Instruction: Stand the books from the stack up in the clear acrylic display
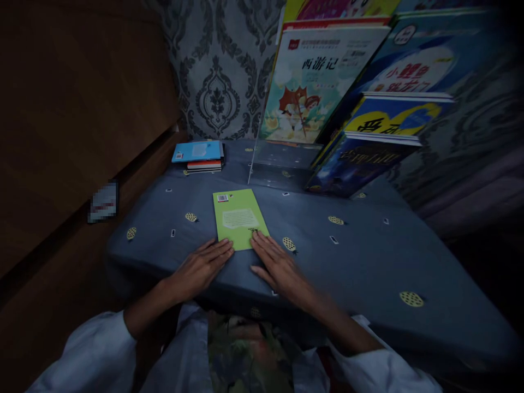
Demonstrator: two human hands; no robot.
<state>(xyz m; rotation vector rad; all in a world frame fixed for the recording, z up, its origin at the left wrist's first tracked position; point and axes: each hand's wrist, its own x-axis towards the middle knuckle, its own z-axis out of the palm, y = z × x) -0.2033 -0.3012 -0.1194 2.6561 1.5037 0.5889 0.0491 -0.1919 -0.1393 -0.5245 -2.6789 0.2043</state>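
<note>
A thin green book [239,210] lies flat on the cloth-covered table, with a barcode at its far left corner and a pale text panel in the middle. My left hand [207,265] rests at its near left corner, fingers stretched out and the tips touching the cover. On the near right part of the book lie the fingertips of my right hand [278,262], also flat, with the thumb held apart on the cloth. Neither hand is closed around anything.
A small stack of books, a blue one [196,152] on top, sits at the back left. Behind to the right, a clear stand [278,164] holds an upright picture book [315,82]. More books [360,164] lean beside it. A wooden panel [82,109] borders the left side.
</note>
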